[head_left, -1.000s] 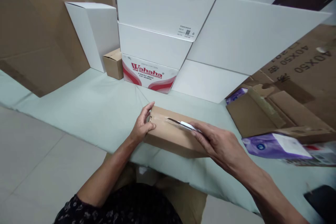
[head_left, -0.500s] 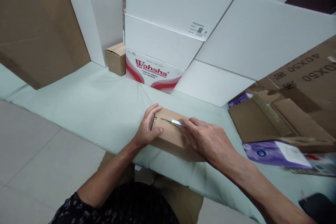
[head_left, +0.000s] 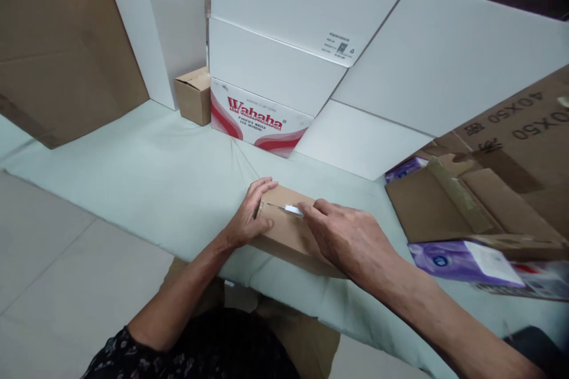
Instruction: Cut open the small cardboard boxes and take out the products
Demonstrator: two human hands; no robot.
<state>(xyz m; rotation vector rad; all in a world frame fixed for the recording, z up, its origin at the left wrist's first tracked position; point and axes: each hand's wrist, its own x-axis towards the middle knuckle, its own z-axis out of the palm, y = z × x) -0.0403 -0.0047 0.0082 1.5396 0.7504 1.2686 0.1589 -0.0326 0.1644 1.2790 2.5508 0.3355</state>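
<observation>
On the left, big brown cardboard point(head_left: 66, 41) stands by a tall white box point(head_left: 173, 35) and a small brown box point(head_left: 194, 105); I can't see inside either box. Next comes the Wahaha box point(head_left: 249, 121), and what is in it is hidden too. Nearer the person, the left hand point(head_left: 245, 219) hugs one end of a long brown box point(head_left: 287, 231), thumb on top and fingers bent round the far corner. That box lies on the pale green cloth point(head_left: 146, 172), between the two hands. It looks stiff, dry and not slippery, though its thin card could dent; its weight I can't tell. The ends and long edges seem good places to hold. The right hand's point(head_left: 342, 240) fingers pinch a thin cutter point(head_left: 292, 209) just over its top. Far right, an open brown carton point(head_left: 444, 195) leans with flaps up beside a purple pack point(head_left: 462, 263); its inside is hidden.
</observation>
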